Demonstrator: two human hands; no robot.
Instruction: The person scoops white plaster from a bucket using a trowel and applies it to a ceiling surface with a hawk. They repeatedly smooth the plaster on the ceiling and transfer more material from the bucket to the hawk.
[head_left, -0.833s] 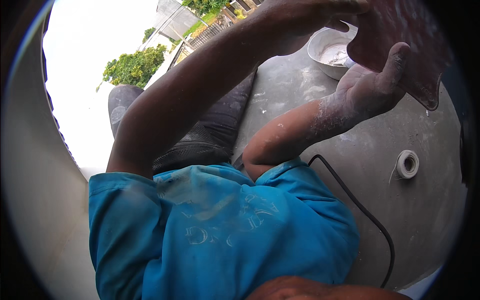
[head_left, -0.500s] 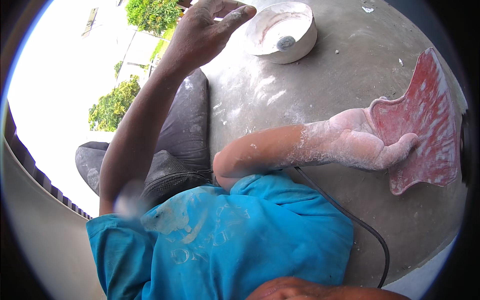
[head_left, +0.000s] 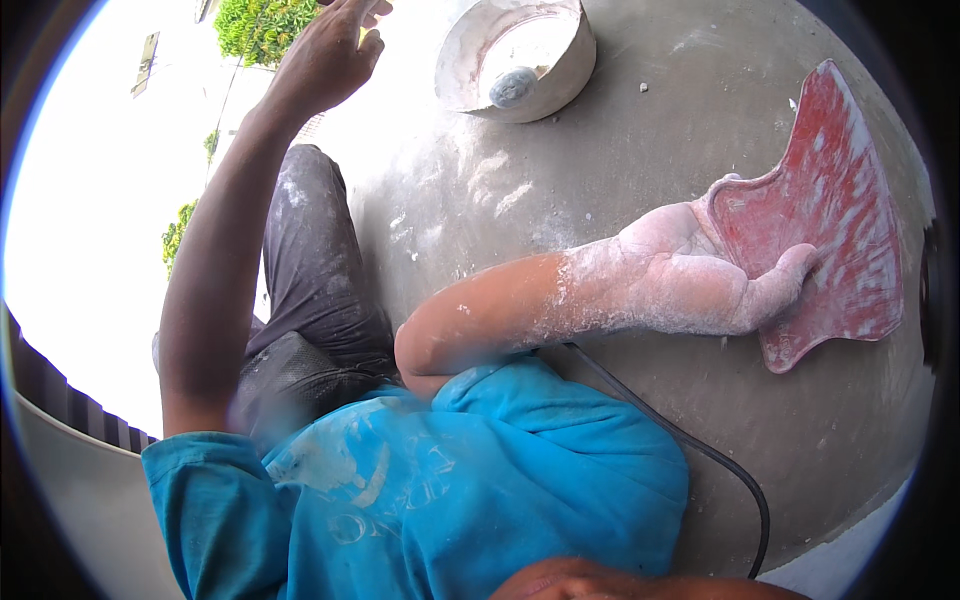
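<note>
In the head view, gripping a red, curved-edged plastering sheet (head_left: pixel 845 230) in the right hand (head_left: pixel 690 270), at the right of the frame; palm up, with the thumb laid over the upward face and the other fingers mostly hidden behind it, so cannot tell how far apart; dusted white from thumb to forearm, and streaked white across the red sheet as well, most thickly toward the far right; at the upper left of the frame, reaching up with the left hand (head_left: pixel 330 55), thumb slightly apart from the fingers, but cut off in part by the top edge, so cannot tell whether holding anything there; at the top centre, just right of the left hand and apart from it, a round white bowl (head_left: pixel 572 85) with whitish powder and a grey rounded lump (head_left: pixel 514 88) inside; beneath the bowl and the sheet, a grey cement surface (head_left: pixel 640 150) smeared with white; at lower right, a black cable (head_left: pixel 690 435) curving down from under the right arm; at lower centre, a blue T-shirt (head_left: pixel 520 470) with a pale smear; at centre left, dusty dark trousers (head_left: pixel 315 230); at upper left, green foliage (head_left: pixel 262 30) against bright light
</note>
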